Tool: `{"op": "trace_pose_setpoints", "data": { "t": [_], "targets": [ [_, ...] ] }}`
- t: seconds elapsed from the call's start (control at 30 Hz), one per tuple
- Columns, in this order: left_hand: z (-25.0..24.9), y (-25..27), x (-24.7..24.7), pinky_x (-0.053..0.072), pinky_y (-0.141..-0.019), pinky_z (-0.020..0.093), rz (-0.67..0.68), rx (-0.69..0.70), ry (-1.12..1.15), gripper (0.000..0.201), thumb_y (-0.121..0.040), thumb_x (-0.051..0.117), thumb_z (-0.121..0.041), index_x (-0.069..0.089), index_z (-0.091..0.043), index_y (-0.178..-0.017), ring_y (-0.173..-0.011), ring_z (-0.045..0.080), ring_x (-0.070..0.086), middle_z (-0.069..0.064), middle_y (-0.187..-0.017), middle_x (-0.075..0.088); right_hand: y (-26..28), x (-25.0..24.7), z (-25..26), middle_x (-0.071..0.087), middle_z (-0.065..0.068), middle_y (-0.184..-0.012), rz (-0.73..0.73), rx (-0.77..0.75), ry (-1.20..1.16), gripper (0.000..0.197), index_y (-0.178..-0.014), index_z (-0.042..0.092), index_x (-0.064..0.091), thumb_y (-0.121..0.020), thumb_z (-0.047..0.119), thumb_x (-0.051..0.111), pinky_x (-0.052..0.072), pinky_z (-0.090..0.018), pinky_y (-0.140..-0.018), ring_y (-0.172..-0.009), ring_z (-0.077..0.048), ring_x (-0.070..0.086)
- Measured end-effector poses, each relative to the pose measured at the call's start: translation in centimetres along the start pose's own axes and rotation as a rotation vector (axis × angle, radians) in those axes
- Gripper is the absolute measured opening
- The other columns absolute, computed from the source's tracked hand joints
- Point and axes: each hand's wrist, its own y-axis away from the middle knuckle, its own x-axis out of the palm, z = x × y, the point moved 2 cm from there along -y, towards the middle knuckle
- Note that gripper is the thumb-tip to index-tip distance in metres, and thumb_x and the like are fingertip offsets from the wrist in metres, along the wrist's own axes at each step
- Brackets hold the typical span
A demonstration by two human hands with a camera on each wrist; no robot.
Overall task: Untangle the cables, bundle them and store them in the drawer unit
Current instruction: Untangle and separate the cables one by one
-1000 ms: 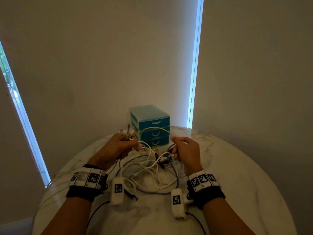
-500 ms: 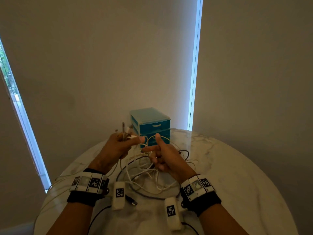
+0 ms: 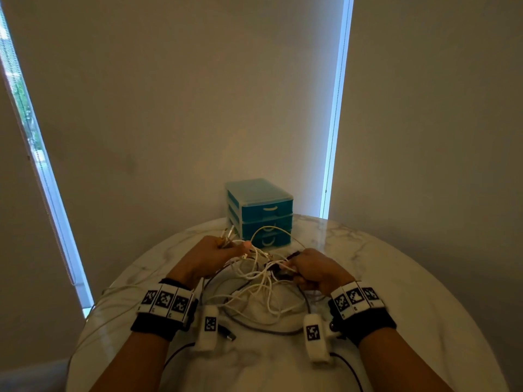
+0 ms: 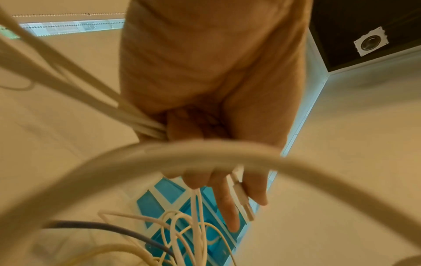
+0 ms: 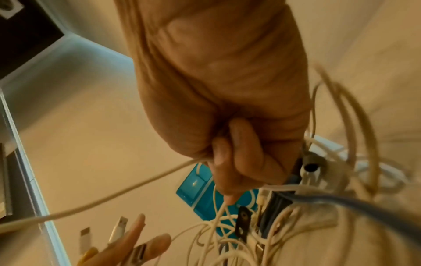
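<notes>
A tangle of white and dark cables [image 3: 256,290] lies on the round marble table [image 3: 396,292] between my hands. My left hand [image 3: 215,254] grips a bunch of cable ends, whose plugs [image 3: 226,236] stick up from the fist; in the left wrist view a white connector [image 4: 242,199] lies between its fingers [image 4: 225,203]. My right hand [image 3: 308,268] is curled round white cable strands [image 5: 159,178] and plugs at the tangle's right side. The teal three-drawer unit [image 3: 261,212] stands behind the tangle with all drawers closed.
A white cable [image 3: 119,292] trails over the table's left edge. A dark cable [image 3: 268,331] loops toward me, its black plug [image 3: 227,333] lying near my left wrist. Wall and window blinds stand close behind the table.
My right hand, open with fingers spread half a second ago, has dropped to the right and closed round strands of the tangle. My left hand keeps its grip on the plug ends.
</notes>
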Motion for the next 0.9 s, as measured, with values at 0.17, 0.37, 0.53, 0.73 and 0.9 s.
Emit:
{"op": "trace_pose_setpoints", "data": {
  "t": [0.17,0.37,0.53,0.73,0.9],
  "targets": [
    [0.8,-0.4,0.9,0.03,-0.043,0.02,0.071,-0.029,-0.04,0.037,-0.087,0.08,-0.059,0.087,-0.025,-0.097,-0.039,0.004,0.038,-0.012,-0.042,0.043,0.5,-0.3,1.0,0.043,0.002,-0.065,0.179,-0.213,-0.679,0.019,-0.111,0.008,0.057,-0.113,0.017,0.04,0.025,-0.02,-0.039,-0.047,-0.009,0.033],
    [0.8,-1.0,-0.4,0.032,-0.046,0.023,-0.208,0.008,0.189,0.053,-0.092,0.068,-0.067,0.083,-0.016,-0.095,-0.04,0.006,0.037,-0.015,-0.046,0.042,0.0,-0.7,2.2,0.049,0.002,-0.065,-0.056,-0.163,-0.831,0.027,-0.13,0.0,0.06,-0.111,0.01,0.044,0.032,-0.018,-0.038,-0.049,-0.007,0.039],
    [1.3,-0.3,-5.7,0.025,-0.045,0.025,-0.585,0.122,0.916,0.049,-0.095,0.065,-0.068,0.071,-0.02,-0.088,-0.049,0.008,0.029,-0.008,-0.061,0.038,-0.2,-3.3,3.2,0.066,-0.01,-0.09,-0.465,-0.272,-1.177,0.028,-0.131,-0.004,0.061,-0.106,0.007,0.06,0.054,-0.017,-0.05,-0.062,-0.011,0.063],
    [0.4,2.5,-10.2,0.021,-0.048,0.026,-0.96,0.314,1.293,0.028,-0.094,0.067,-0.034,0.048,-0.028,-0.073,-0.053,0.012,0.024,-0.007,-0.064,0.03,0.3,-4.1,7.5,0.062,-0.021,-0.124,-0.806,-0.541,-1.381,0.027,-0.135,0.003,0.049,-0.11,0.009,0.04,0.059,-0.02,-0.064,-0.062,-0.015,0.076],
    [-1.3,3.1,-8.8,0.031,-0.052,0.029,-1.063,0.45,1.118,0.031,-0.091,0.065,-0.014,0.054,-0.026,-0.065,-0.051,0.012,0.036,-0.009,-0.054,0.042,-0.7,3.2,16.2,0.062,-0.025,-0.131,-0.552,-0.656,-1.217,0.02,-0.13,0.004,0.05,-0.112,0.014,0.048,0.063,-0.023,-0.073,-0.096,-0.033,0.078]
  ]
}}
